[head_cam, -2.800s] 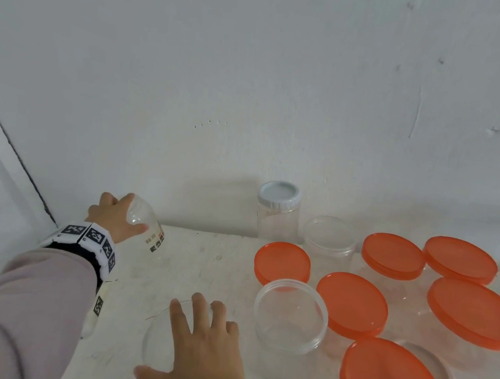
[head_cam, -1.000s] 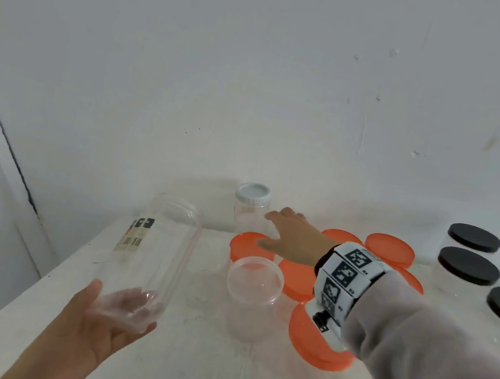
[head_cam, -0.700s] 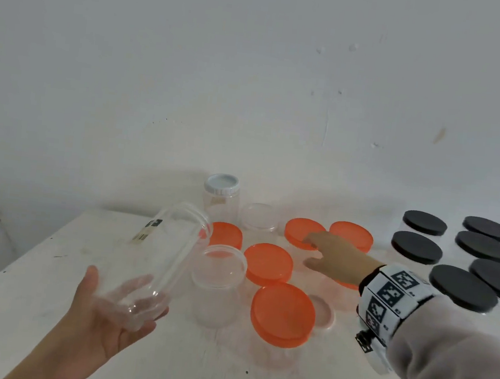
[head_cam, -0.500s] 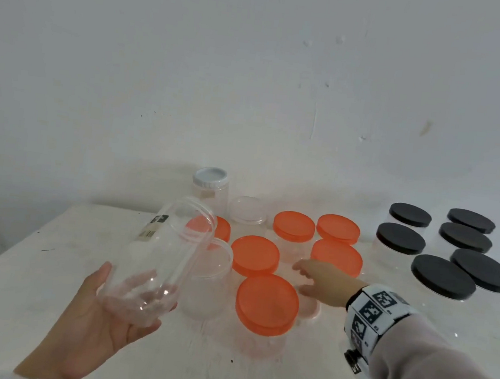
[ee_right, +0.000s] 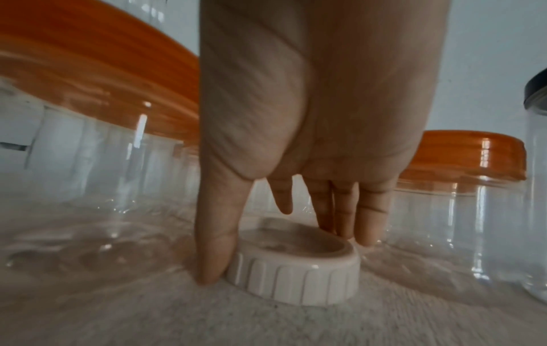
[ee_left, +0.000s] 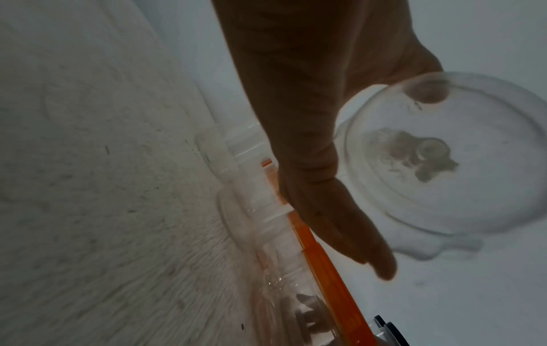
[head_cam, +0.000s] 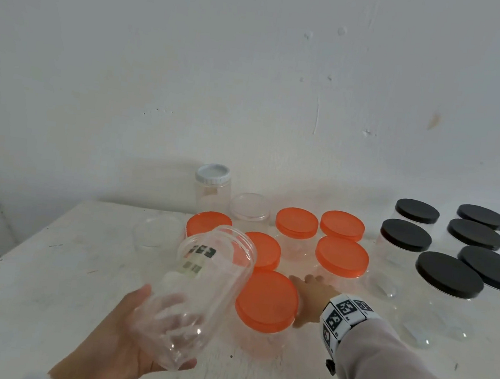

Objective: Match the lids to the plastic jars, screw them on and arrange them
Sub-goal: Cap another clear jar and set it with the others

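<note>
Plainly, the left hand point(head_cam: 128, 340) cups the base of a tall clear jar point(head_cam: 200, 289), lidless and tilted with its mouth away from the person, above the white table point(head_cam: 45, 275); the right hand point(ee_right: 311, 140) reaches down between the orange-lidded jars point(head_cam: 266, 297), thumb on one side of a white ribbed lid point(ee_right: 296, 264) lying on the table and fingers on the far side, so it is closing round the lid; whether it already pinches firmly I cannot tell.

Risks, as I judge them: the gap is tight, so lifting the lid could knock the near orange-lidded jar or the one behind; the ribbed rim may slip from fingertips set so low; the tall jar rests only in a cupped palm and, being smooth and tilted, could roll out; the lid may not suit this jar's mouth, and threading it crooked would jam it.

Hidden or unclear: from the head view the lid itself is out of sight behind the orange lid and the right hand; the left wrist view is dim and shows the jar only from beneath; the jar's label is blurred; the black-lidded jars point(head_cam: 447, 280) at right are partly cut off.
</note>
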Available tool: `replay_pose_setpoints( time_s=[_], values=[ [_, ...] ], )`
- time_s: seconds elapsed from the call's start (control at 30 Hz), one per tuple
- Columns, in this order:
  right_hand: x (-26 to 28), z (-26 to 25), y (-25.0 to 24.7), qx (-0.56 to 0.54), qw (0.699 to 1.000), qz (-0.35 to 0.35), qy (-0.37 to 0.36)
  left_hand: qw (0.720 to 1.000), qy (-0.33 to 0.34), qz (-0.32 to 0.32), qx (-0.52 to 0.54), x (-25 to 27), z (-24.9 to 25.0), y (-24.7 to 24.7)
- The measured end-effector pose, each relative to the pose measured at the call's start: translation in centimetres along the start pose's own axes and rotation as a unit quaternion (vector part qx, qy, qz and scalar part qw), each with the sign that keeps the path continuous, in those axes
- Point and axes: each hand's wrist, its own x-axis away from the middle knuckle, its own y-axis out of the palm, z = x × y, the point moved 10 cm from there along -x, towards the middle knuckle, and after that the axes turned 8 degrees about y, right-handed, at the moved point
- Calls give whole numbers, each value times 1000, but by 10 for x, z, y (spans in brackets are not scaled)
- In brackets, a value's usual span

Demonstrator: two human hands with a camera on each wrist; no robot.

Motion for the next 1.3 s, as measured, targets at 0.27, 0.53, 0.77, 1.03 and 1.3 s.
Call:
replay_pose_setpoints(
  time_s=[0.27,0.53,0.77,1.03,1.3],
  values=[
    [10,20,2,10,999,5,33,997,-11,-52,-51,5,-10,15],
    [34,34,-32,-53,998,26,5,993,0,-64,-100,-3,-9,13],
    [55,31,-81,-153,984,77,-40,923,47,-136,-356,-3,-3,27],
    [93,-34,-111,-204,964,62,-157,869,91,-67,-481,-15,5,4],
    [127,-117,-128,-159,956,41,-244,831,124,-87,-536,-21,4,7]
  ],
)
